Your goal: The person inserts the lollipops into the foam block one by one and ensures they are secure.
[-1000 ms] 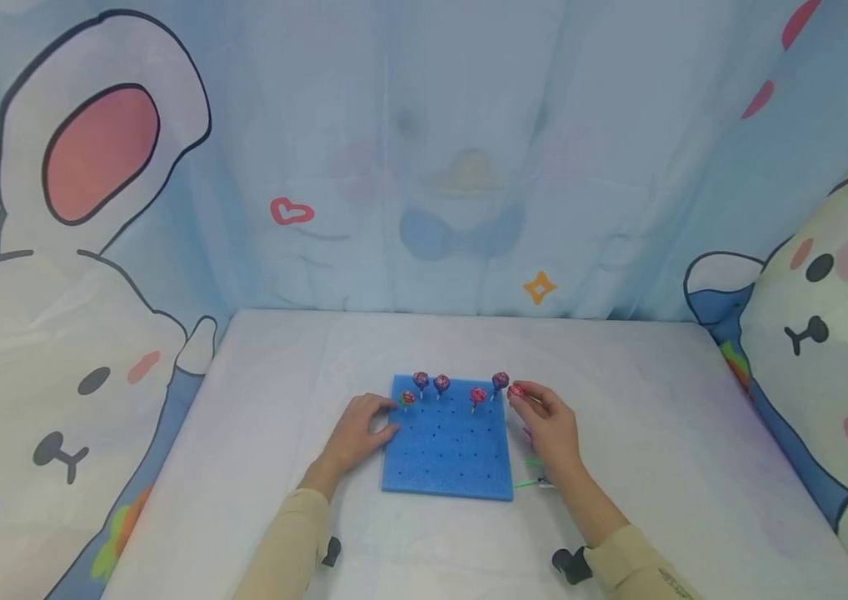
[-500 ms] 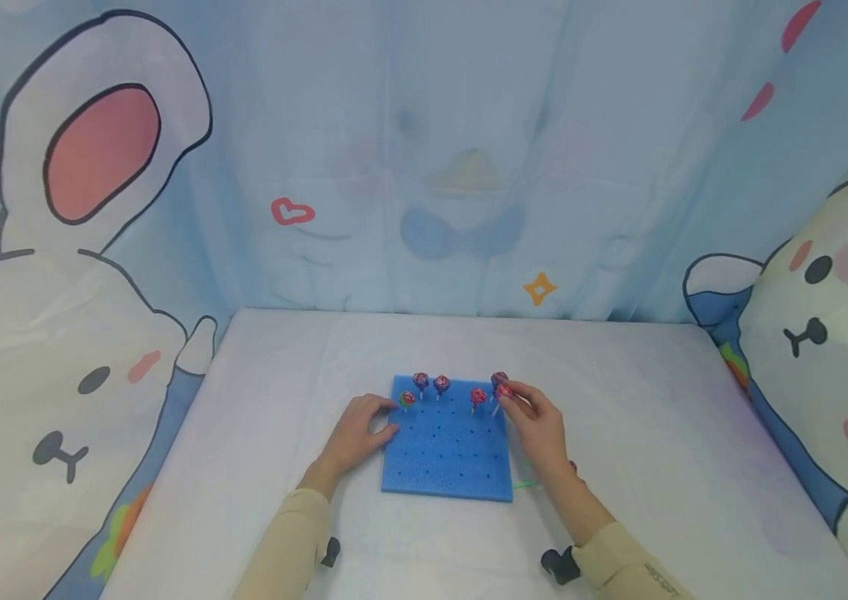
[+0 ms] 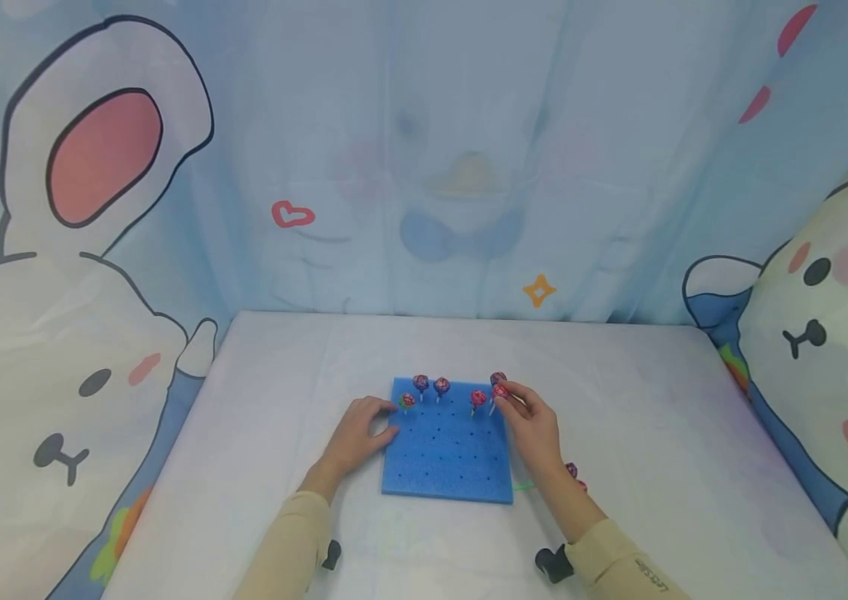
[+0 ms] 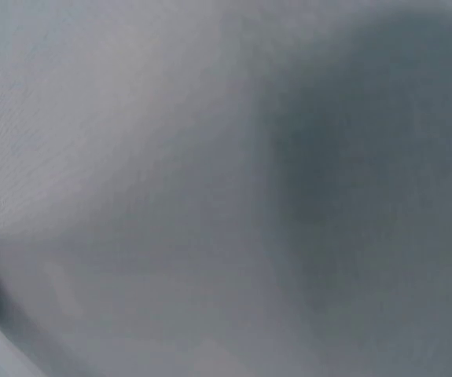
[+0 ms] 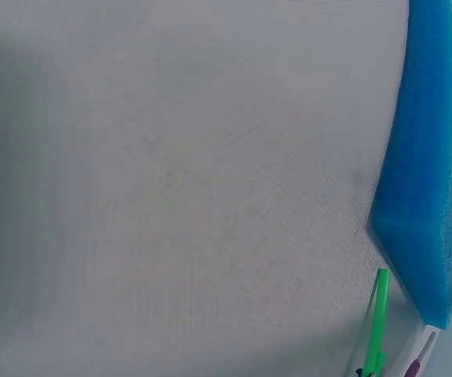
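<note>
A blue foam board dotted with small holes lies on the table, and several lollipops stand upright in its back part. The left hand rests at the board's left edge, fingers and thumb spread, beside a red-green lollipop. At the back right corner the right hand pinches a red lollipop by its head, its stick pointing down over the board. Close behind that stands a dark lollipop; a red one is to the left. Whether the held stick is in a hole, I cannot tell.
Right of the board, partly behind the right forearm, lie more lollipops; a green stick shows by the board's side in the right wrist view. White cloth covers the table, with a patterned curtain behind.
The right hand has moved left with the red lollipop, from beside the board to over its back right corner. Lollipops behind the right forearm have come into view. The left hand stays put.
</note>
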The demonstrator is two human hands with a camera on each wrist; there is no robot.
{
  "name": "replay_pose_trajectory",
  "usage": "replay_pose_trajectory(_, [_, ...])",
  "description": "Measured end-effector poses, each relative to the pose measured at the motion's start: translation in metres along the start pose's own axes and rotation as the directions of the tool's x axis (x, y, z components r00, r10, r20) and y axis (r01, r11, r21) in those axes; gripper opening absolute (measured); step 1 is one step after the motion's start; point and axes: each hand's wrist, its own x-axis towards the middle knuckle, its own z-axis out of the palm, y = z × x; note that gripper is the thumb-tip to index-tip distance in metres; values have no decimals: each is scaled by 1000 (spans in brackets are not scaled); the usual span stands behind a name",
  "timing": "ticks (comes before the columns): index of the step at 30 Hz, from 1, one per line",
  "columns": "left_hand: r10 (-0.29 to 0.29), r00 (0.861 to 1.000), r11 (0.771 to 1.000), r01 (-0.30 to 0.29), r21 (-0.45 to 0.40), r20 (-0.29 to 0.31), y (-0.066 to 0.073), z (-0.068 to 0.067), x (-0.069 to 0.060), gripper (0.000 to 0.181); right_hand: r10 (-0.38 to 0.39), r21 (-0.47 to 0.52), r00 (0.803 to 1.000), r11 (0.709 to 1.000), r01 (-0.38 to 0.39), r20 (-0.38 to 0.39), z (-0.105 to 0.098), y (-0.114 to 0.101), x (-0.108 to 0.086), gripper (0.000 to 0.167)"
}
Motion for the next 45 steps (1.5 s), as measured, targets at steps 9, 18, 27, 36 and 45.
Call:
replay_pose_trajectory(9, [-2,1000,1000,2,10,-4,-1,1,-1,33,-1,-48,1000,999,0,-32,2,1,-1,39])
replay_pose_trajectory(18, [-3,1000,1000,3,7,-3,-2,2,-1,33,66,-80,996,994,-71,-67,5,2,-4,40])
replay_pose_trajectory(27, [-1,1000,1000,1,15,-4,-2,2,0,34,126,-84,986,987,-135,-111,8,4,-3,43])
replay_pose_trajectory(36, [-9,1000,1000,9,18,7,0,0,1,34,103,-116,990,987,-114,-99,8,7,1,44])
replay_pose_trajectory(45, [-9,1000,1000,9,18,8,-2,0,1,33,134,-78,986,987,-142,-95,7,8,3,45])
